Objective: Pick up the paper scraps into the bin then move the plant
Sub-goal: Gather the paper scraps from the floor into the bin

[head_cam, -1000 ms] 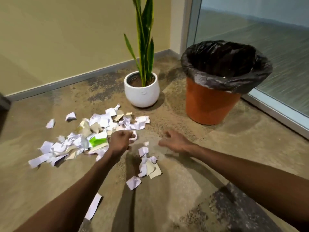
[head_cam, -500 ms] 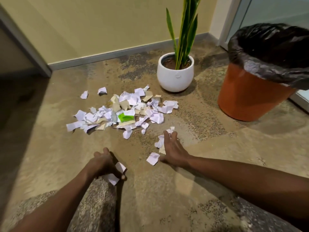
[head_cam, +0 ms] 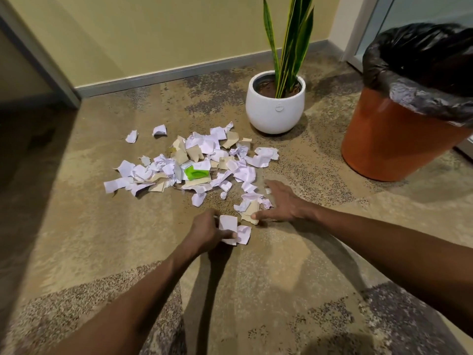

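Two hands: low over the carpet, reaching forward from the bottom of the head view.
Left hand [head_cam: 208, 233]: fingers curled round white paper pieces [head_cam: 231, 229], gripping them just above the floor; one more crumpled piece touching its right edge.
Right hand [head_cam: 282, 204]: spread flat, fingers straight, thumb and forefinger cupped round a small heap of scraps [head_cam: 252, 206], touching its right side; nothing gripped.
Small heap: white and tan bits, lying between the two hands, slightly nearer the right one.
Main pile of paper scraps [head_cam: 194, 165]: loose on the carpet beyond the hands; white, lilac-tinted and tan pieces, with one bright green piece [head_cam: 195, 173] near the middle.
Stray scraps [head_cam: 146, 133]: two white bits apart from the pile, at its far left.
Plant [head_cam: 290, 44]: tall striped green leaves, upright in a round white pot [head_cam: 275, 112], standing just beyond the pile's right end, near the wall.
Bin [head_cam: 399, 139]: orange, lined with a black bag [head_cam: 419, 73] folded over the rim; right of the pot, well apart from the pile.
Floor [head_cam: 76, 226]: mottled brown and grey carpet.
Wall [head_cam: 153, 34]: yellow, with a grey skirting strip along its foot.
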Action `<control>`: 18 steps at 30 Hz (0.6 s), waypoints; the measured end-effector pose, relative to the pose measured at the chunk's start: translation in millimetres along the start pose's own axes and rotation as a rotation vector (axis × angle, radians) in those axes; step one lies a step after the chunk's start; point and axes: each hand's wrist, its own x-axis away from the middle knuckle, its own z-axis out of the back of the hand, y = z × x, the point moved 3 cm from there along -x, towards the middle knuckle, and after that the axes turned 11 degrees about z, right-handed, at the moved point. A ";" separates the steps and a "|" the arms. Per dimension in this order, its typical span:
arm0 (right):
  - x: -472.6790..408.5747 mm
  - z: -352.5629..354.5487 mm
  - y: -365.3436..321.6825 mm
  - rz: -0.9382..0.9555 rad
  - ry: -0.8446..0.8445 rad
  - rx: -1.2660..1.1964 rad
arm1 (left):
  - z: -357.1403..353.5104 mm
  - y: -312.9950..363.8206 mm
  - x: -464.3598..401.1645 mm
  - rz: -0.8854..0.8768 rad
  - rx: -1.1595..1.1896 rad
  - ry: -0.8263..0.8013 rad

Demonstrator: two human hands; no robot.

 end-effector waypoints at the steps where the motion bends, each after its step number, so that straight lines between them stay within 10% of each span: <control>1: 1.1 -3.6 -3.1 0.025 -0.049 -0.008 | -7.4 4.9 1.4 -0.018 -0.005 -0.007; 18: 2.3 -64.0 4.0 0.227 0.088 0.253 | -40.2 -7.0 3.9 -0.343 -0.093 0.361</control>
